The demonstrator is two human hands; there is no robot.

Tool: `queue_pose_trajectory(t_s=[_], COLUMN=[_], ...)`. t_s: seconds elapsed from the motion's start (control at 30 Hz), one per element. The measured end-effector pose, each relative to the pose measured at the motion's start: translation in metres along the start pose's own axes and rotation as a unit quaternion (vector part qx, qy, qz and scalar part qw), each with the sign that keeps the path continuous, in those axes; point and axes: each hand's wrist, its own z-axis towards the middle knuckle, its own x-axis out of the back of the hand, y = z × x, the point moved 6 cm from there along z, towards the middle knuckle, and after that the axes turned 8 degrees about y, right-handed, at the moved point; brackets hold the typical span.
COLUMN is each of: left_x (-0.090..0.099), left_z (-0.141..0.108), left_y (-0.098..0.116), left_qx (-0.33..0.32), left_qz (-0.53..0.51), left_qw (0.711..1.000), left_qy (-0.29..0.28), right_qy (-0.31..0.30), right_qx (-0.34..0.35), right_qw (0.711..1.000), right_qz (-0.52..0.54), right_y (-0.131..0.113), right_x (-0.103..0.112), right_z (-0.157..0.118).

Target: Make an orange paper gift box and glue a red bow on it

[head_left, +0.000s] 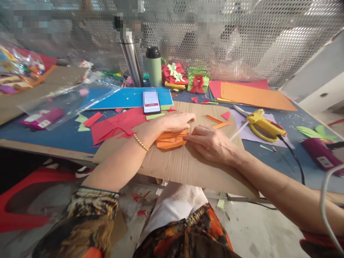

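A folded orange paper piece (171, 142) lies on a sheet of brown cardboard (161, 163). My left hand (178, 122) reaches over its upper edge, fingers bent, pressing on it; the fingertips are partly hidden. From the right, my right hand (211, 143) touches the paper's right edge with an extended index finger, the other fingers curled. Two narrow orange strips (222, 125) and a small pink-red triangle (226, 115) rest on the cardboard beyond my right hand.
A yellow glue gun (263, 125) and scissors (240, 110) lie at right. A phone (151, 102) rests on a blue board (120, 97). Behind stand a green cup (154, 70) and steel flask (132, 62). Red paper (115, 125) is at left.
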Motion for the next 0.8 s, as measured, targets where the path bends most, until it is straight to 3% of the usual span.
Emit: queue_pose_trajectory(t_s=[0.13,0.23,0.37,0.47,0.53,0.6,0.7,0.8], left_x=[0.007,0.022,0.048,0.054,0.051,0.043,0.033,0.028], left_z=[-0.001,0.0,-0.003,-0.007,-0.008,-0.008,-0.009,-0.009], left_y=[-0.003,-0.009,-0.024,-0.028,-0.026,-0.022,-0.016,-0.012], left_qx=[0.033,0.034,0.047,0.063,0.074,0.082,0.071,0.06], left_qz=[-0.06,-0.103,-0.132,-0.144,-0.157,-0.184,-0.254,-0.313], left_qw=[0.997,0.981,0.929,0.897,0.89,0.886,0.881,0.89], left_qy=[0.046,0.161,0.343,0.413,0.422,0.418,0.392,0.326], right_qy=[0.038,0.094,0.177,0.137,0.085,0.072,0.106,0.111], right_qx=[-0.076,-0.172,-0.328,-0.39,-0.386,-0.385,-0.409,-0.424], right_qw=[0.996,0.98,0.928,0.901,0.885,0.868,0.856,0.846], right_qz=[-0.011,-0.022,-0.002,0.13,0.246,0.305,0.298,0.303], right_y=[0.018,0.038,0.063,0.067,0.06,0.055,0.06,0.067], right_x=[0.015,0.031,0.048,0.035,0.018,0.006,0.0,-0.004], right_z=[-0.001,-0.001,-0.007,-0.006,0.0,0.004,0.002,-0.003])
